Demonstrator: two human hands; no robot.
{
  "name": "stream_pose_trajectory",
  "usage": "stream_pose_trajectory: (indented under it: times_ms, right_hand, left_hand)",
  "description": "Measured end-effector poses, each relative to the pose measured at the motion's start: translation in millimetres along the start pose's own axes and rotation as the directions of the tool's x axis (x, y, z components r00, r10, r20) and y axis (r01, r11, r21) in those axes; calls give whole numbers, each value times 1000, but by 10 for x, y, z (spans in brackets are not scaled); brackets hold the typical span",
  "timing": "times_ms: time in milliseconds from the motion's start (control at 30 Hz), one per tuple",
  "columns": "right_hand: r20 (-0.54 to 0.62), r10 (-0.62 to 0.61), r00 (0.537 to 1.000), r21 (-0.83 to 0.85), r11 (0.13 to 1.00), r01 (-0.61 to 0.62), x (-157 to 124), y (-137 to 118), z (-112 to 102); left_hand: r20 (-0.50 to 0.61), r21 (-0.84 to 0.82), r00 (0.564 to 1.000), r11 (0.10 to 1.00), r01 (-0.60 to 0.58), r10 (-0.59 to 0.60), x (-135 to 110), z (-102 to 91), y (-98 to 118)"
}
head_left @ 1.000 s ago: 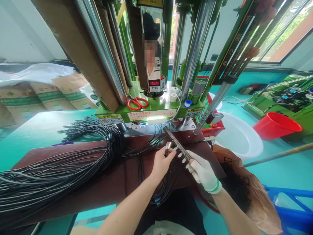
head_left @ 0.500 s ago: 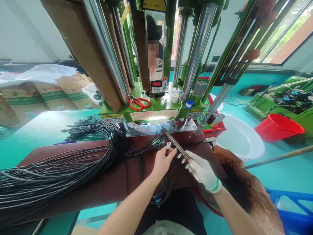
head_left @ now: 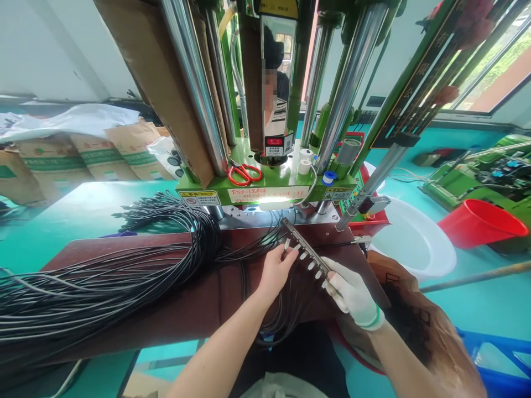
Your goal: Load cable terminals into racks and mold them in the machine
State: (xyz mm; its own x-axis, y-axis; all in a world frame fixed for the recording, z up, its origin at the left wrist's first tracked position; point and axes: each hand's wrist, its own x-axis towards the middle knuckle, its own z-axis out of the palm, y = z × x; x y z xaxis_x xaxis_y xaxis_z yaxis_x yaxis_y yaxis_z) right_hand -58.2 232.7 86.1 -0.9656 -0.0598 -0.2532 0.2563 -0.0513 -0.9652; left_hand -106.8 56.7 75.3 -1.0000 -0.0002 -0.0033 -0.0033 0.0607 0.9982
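Head cam view: the left hand [head_left: 274, 273] is bare, with its 4 fingers [head_left: 285, 261] pressed loosely together and the tips right at a dark metal bar [head_left: 307, 249] studded with silver pins. I can't tell if they're actually pinching a pin or just touching. The right hand [head_left: 352, 293], in a white glove, has its fingers curled around the bar's lower end, so that one's clearly gripping it. The bar sits tilted just above a brown board [head_left: 207, 249], right in front of a green moulding machine [head_left: 265, 193]. A big bundle of black cables [head_left: 103, 276] lies on the board to the left, and red scissors [head_left: 244, 174] sit on the machine's bed.
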Motion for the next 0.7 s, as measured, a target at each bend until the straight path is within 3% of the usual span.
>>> stream_pose_trajectory:
  times_ms: [267,467,700]
  right_hand:
    - [59,-140,988,-154,977,148,53,170,-64]
    - [7,29,1000,10,1000,-29,-7,-17,-5]
    - [21,55,998,60,997,-56,23,22,-45]
  left_hand:
    - [15,-11,1000,1000,27,-27,-9,-38,-57]
    - [150,-110,982,985,131,-114,16,-82,2]
    - [193,-43,971,987,152,-141,27,-138,-15]
